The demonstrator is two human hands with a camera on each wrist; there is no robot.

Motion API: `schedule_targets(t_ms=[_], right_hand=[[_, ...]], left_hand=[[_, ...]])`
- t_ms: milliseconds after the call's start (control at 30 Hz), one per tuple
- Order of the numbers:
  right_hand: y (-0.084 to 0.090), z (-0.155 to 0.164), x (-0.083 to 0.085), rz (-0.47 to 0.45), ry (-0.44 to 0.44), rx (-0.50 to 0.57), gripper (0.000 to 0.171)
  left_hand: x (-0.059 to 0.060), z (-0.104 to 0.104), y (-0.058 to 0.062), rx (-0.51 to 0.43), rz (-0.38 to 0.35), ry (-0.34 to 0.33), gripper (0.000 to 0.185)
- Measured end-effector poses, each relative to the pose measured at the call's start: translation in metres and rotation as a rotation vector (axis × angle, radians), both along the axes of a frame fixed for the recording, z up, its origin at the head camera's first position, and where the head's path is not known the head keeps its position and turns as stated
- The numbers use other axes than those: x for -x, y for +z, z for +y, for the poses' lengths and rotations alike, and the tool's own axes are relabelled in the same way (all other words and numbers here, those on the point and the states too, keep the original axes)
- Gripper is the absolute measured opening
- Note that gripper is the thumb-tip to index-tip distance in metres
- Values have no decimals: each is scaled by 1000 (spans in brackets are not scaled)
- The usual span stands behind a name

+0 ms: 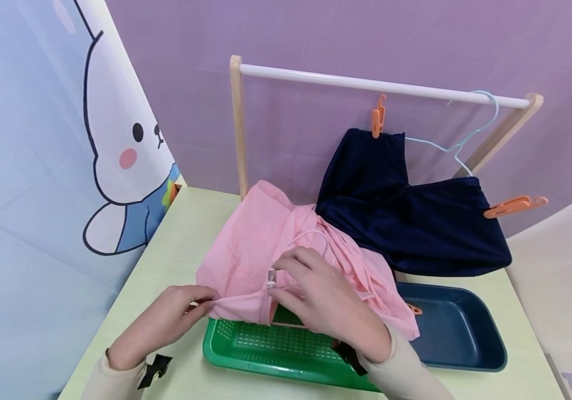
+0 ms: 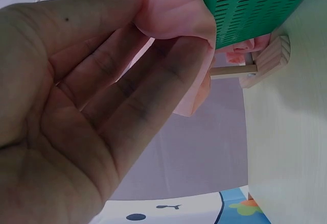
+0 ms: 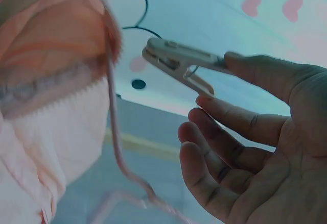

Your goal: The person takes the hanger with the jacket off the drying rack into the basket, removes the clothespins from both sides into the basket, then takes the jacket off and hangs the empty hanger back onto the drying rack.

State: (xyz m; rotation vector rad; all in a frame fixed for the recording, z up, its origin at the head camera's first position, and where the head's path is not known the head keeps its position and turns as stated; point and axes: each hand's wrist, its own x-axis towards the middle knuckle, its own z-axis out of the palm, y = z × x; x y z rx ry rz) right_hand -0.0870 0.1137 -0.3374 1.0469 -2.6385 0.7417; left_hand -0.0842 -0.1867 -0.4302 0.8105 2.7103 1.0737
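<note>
The pink garment (image 1: pixel 286 250) lies heaped over the far rim of the green perforated tray (image 1: pixel 265 350), and that tray is the anchor for everything here; the left hand (image 1: pixel 163 322) sits just left of the tray's corner, thumb and fingers pinching the garment's hem tight, which the left wrist view confirms; the right hand (image 1: pixel 326 303) hovers above the tray's far edge with a white clothes peg (image 1: pixel 270 278) held between thumb and forefinger, the other fingers loose and spread; the two hands are apart, joined only by the stretch of cloth between them. Judged from this, the peg goes onto the hem, and doing it well means the left hand holds that edge taut and flat; the peg should be squeezed wide at its tail so it bites over the full folded seam, not a loose wrinkle; a thin white hanger wire (image 1: pixel 311 236) shows in the cloth beyond the tray. Behind the tray a navy garment (image 1: pixel 411 222) hangs from the wooden rack (image 1: pixel 238 128) on orange pegs (image 1: pixel 378 116); a dark blue tray (image 1: pixel 466 333) sits to the green one's right.
</note>
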Motion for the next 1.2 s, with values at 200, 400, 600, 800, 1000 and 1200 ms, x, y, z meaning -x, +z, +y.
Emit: schedule_targets(t_ms=[200, 400, 600, 800, 1000, 1200], right_hand=[[6, 37, -12, -3, -16, 76, 27], [10, 79, -19, 67, -117, 71, 34], [5, 129, -24, 67, -252, 75, 40], [-16, 181, -31, -46, -472, 40, 34], [-44, 222, -29, -123, -595, -22, 33], [-70, 252, -22, -239, -645, -90, 35]], left_hand=[[0, 0, 0, 2, 7, 2, 18], [0, 0, 2, 7, -1, 10, 18], [-1, 0, 1, 1, 0, 3, 19], [-1, 1, 1, -6, -5, -3, 18], [-1, 0, 4, -15, 7, -3, 16], [-1, 0, 3, -16, 13, -2, 18]])
